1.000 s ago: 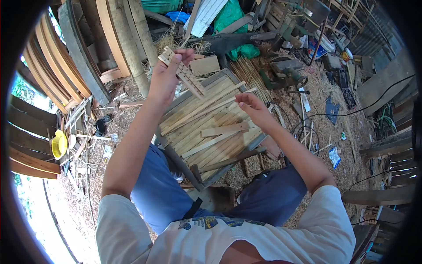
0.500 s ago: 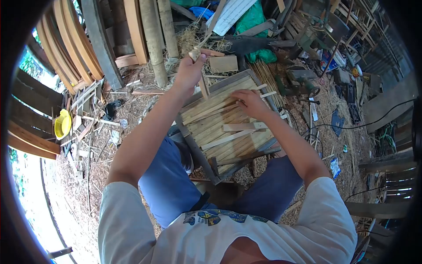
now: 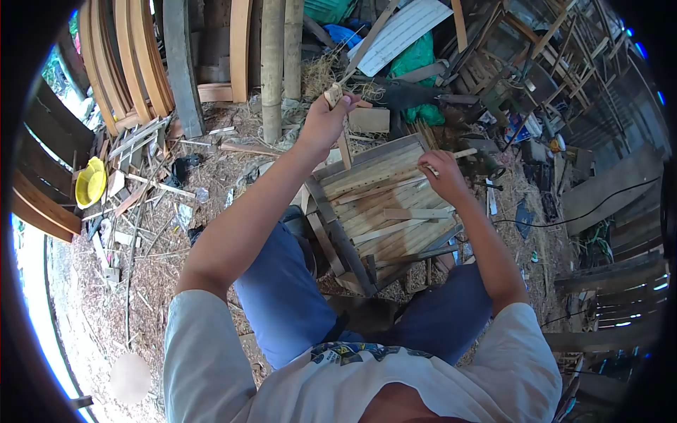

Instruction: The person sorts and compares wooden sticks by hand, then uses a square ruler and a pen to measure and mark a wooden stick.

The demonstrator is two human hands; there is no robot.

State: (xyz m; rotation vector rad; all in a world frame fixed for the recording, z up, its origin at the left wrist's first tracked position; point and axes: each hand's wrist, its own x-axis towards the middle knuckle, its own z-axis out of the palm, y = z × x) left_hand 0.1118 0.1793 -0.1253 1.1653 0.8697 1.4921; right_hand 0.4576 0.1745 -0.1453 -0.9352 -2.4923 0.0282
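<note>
In the head view, my left hand [image 3: 324,128] is closed around the upper part of a narrow wooden piece [image 3: 345,149], thumb against it, its lower end pointing down near the far edge of the slatted top [image 3: 347,220]. A second ago its broad, hole-marked face showed; now I see it nearly edge-on, much as half a second ago. My right hand [image 3: 444,176] has shifted toward the right edge of the slatted top since the last frame, and its fingers are more curled. They lie nearly shut at a long dotted strip [image 3: 374,182] whose end sticks out past my hand; I can't tell how firmly they have it. Two pale ends stuck out past that edge before; I now see one. Between my knees, a short flat board [image 3: 416,213] and a thin slat [image 3: 384,232] still lie on the slatted top
</note>
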